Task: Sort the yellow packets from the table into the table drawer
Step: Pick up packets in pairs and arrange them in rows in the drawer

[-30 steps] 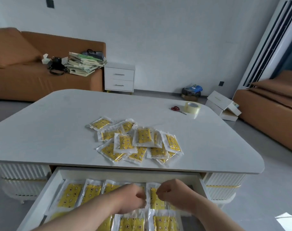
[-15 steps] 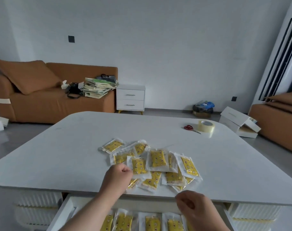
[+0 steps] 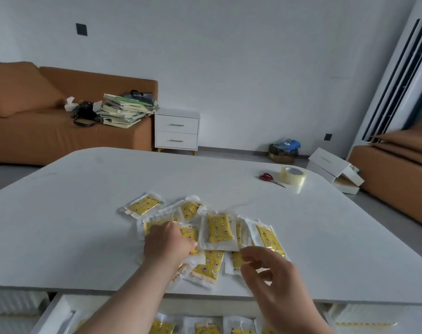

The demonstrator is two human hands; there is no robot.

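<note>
The job is part done. The drawer (image 3: pixel 58 309) is pulled out at the bottom of the frame. A row of yellow packets (image 3: pixel 162 327) lies flat inside it, side by side. I can see about four. The arms and the frame edge hide the rest, so I cannot tell how full it is.

A lot is left to do. A pile (image 3: pixel 218 229) of more packets sits on the worktop (image 3: pixel 72 213) in the middle of the frame. There are about ten, I think, and some lie on top of others. One lies a bit apart at the upper left of the pile.

The left hand (image 3: pixel 167 244) is on the left side of the pile. Its fingers bend down onto the packets, but the back of the hand hides them. I cannot tell if it has hold of one. The right hand (image 3: pixel 269 273) hangs just over the lower right of the pile. Its fingers are half open and loose, and it holds nothing.

Scissors (image 3: pixel 267 177) and tape (image 3: pixel 292 175) sit well apart from the pile, at the upper right of the worktop
</note>
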